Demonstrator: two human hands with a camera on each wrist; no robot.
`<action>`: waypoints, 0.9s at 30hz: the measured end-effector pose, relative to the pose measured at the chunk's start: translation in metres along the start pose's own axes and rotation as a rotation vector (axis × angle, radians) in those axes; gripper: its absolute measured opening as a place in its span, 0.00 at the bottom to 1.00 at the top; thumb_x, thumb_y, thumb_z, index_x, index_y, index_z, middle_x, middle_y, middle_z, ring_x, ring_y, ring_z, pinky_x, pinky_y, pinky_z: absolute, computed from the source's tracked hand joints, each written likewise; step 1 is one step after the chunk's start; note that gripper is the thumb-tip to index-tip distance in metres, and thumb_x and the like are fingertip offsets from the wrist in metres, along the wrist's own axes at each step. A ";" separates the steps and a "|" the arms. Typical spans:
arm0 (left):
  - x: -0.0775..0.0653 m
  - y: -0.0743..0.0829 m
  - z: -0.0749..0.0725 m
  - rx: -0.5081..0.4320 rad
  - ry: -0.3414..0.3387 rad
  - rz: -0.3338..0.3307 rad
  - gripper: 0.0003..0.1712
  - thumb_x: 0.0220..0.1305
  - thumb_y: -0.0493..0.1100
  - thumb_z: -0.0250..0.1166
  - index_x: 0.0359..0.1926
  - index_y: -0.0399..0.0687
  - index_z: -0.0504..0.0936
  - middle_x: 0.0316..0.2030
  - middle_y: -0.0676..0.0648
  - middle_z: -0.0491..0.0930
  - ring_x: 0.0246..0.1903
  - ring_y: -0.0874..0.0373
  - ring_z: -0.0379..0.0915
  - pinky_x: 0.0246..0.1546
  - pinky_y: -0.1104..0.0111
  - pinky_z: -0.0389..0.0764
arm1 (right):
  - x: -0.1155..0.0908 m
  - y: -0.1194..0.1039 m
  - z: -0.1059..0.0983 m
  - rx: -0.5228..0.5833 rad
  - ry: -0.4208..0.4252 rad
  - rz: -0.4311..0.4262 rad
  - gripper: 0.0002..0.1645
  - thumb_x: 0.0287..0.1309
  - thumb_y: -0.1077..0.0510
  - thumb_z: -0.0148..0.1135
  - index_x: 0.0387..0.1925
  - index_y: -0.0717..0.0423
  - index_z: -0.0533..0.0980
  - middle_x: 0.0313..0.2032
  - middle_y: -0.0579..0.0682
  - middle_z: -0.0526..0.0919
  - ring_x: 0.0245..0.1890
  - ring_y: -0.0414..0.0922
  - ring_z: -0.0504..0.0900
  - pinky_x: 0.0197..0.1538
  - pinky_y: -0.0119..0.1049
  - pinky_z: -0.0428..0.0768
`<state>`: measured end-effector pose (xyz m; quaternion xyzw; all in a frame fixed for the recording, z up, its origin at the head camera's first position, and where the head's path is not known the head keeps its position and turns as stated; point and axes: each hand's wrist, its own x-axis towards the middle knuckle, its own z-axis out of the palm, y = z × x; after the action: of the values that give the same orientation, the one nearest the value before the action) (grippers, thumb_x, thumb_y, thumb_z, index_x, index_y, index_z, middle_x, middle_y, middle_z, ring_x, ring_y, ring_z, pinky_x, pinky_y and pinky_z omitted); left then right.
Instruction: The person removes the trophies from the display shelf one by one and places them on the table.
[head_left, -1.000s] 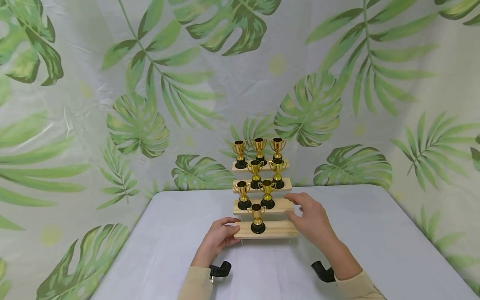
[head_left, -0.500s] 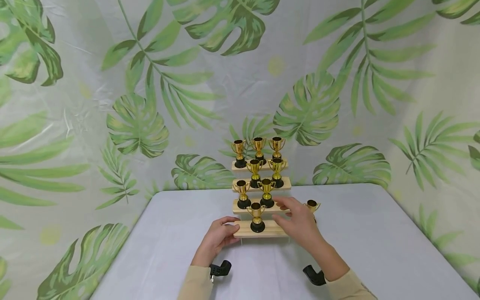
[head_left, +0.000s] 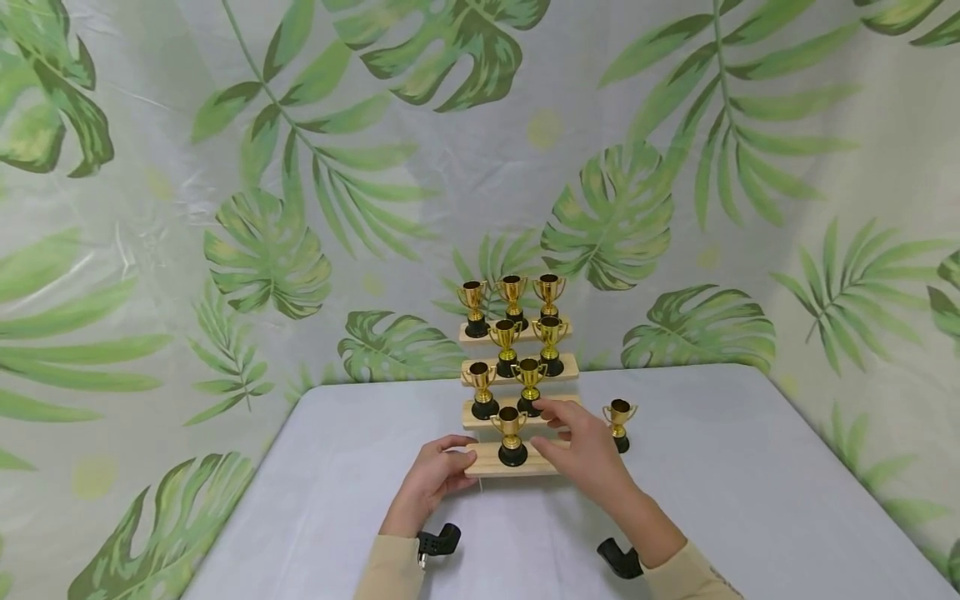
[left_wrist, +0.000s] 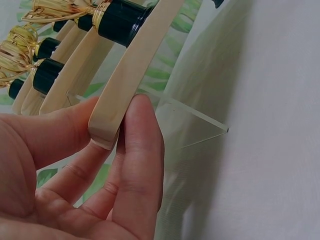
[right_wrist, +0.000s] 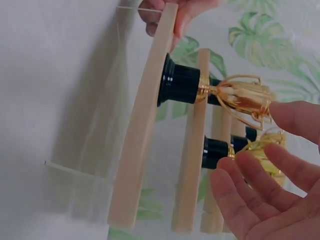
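A tiered display stand has wooden shelves on clear supports; its lowest shelf point(head_left: 486, 455) is pinched at the left end by my left hand point(head_left: 437, 475), thumb on top and fingers beneath in the left wrist view. On that shelf stands one gold trophy cup point(head_left: 512, 435) with a black base. My right hand point(head_left: 588, 454) reaches in from the right, fingers loosely bent and apart. In the right wrist view its thumb point(right_wrist: 295, 117) is right at the rim of this front trophy, while the other fingers spread beside the cups behind. The right hand hides the lowest shelf's right end.
Higher shelves carry more trophies: two on the second point(head_left: 481, 390), two on the third point(head_left: 551, 343), three on the top point(head_left: 472, 308). Another trophy point(head_left: 619, 421) stands on the white table point(head_left: 337, 500) right of the stand. A leaf-patterned cloth point(head_left: 450, 167) hangs behind.
My right hand has moved left, from the stand's right side to the front trophy. The trophy on the table, hidden earlier, now shows. My left hand keeps its hold on the shelf.
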<state>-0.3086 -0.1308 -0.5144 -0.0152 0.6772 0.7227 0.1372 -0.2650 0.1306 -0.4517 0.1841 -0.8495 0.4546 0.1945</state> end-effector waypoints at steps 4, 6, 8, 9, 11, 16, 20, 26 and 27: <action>-0.001 -0.002 0.000 0.006 -0.006 -0.004 0.22 0.66 0.34 0.66 0.59 0.32 0.77 0.46 0.31 0.79 0.39 0.47 0.83 0.35 0.64 0.86 | -0.004 -0.001 0.002 0.014 -0.019 0.015 0.31 0.55 0.60 0.76 0.61 0.50 0.78 0.47 0.47 0.82 0.48 0.49 0.82 0.50 0.47 0.84; -0.001 -0.002 0.000 0.002 -0.004 -0.007 0.22 0.66 0.34 0.66 0.60 0.32 0.77 0.47 0.31 0.79 0.40 0.47 0.82 0.36 0.63 0.86 | -0.004 -0.003 0.003 0.014 -0.019 0.006 0.31 0.55 0.59 0.76 0.61 0.50 0.77 0.47 0.45 0.82 0.48 0.49 0.82 0.50 0.47 0.84; 0.000 -0.001 0.000 0.004 -0.003 -0.002 0.23 0.65 0.35 0.66 0.60 0.32 0.76 0.48 0.31 0.79 0.40 0.46 0.82 0.37 0.63 0.86 | -0.004 -0.005 0.002 0.013 -0.014 -0.006 0.31 0.56 0.59 0.76 0.61 0.50 0.77 0.47 0.44 0.81 0.48 0.50 0.82 0.49 0.48 0.84; 0.000 -0.001 0.000 0.003 -0.005 -0.001 0.23 0.65 0.35 0.66 0.60 0.32 0.76 0.49 0.30 0.78 0.41 0.46 0.82 0.37 0.63 0.86 | -0.003 -0.006 0.002 0.007 -0.013 -0.011 0.31 0.56 0.58 0.76 0.61 0.51 0.77 0.47 0.45 0.82 0.48 0.50 0.82 0.49 0.48 0.84; 0.001 0.000 0.000 0.004 -0.003 -0.001 0.24 0.65 0.35 0.67 0.60 0.31 0.76 0.50 0.30 0.78 0.41 0.47 0.82 0.38 0.62 0.86 | -0.002 -0.007 0.002 -0.010 -0.011 -0.028 0.31 0.55 0.59 0.76 0.61 0.51 0.78 0.48 0.46 0.82 0.47 0.50 0.82 0.48 0.47 0.84; 0.002 0.001 -0.001 0.000 0.006 -0.002 0.24 0.64 0.35 0.67 0.60 0.31 0.76 0.50 0.30 0.78 0.39 0.49 0.83 0.38 0.62 0.86 | 0.006 -0.008 0.002 -0.053 -0.013 -0.059 0.31 0.54 0.59 0.77 0.60 0.54 0.78 0.50 0.50 0.83 0.46 0.49 0.82 0.47 0.48 0.85; 0.003 0.003 -0.001 -0.006 -0.002 -0.004 0.23 0.66 0.34 0.66 0.61 0.32 0.76 0.49 0.30 0.78 0.40 0.48 0.82 0.36 0.63 0.86 | 0.012 -0.011 0.004 -0.053 -0.015 -0.029 0.30 0.55 0.57 0.77 0.59 0.54 0.78 0.50 0.50 0.83 0.46 0.49 0.82 0.47 0.46 0.85; 0.003 0.003 0.000 -0.004 -0.010 -0.017 0.23 0.67 0.35 0.65 0.61 0.32 0.75 0.47 0.30 0.80 0.37 0.49 0.83 0.33 0.64 0.86 | 0.017 -0.013 0.015 0.001 -0.023 0.024 0.29 0.55 0.56 0.77 0.59 0.50 0.79 0.48 0.51 0.83 0.47 0.49 0.82 0.46 0.45 0.85; 0.004 0.002 0.000 -0.005 -0.011 -0.020 0.23 0.67 0.35 0.65 0.61 0.32 0.75 0.47 0.31 0.80 0.37 0.50 0.83 0.33 0.65 0.86 | 0.017 -0.014 0.016 0.012 -0.023 0.033 0.29 0.54 0.56 0.77 0.58 0.50 0.79 0.48 0.52 0.83 0.47 0.50 0.82 0.47 0.46 0.85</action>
<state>-0.3125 -0.1307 -0.5136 -0.0184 0.6746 0.7230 0.1479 -0.2754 0.1075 -0.4422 0.1762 -0.8518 0.4609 0.1761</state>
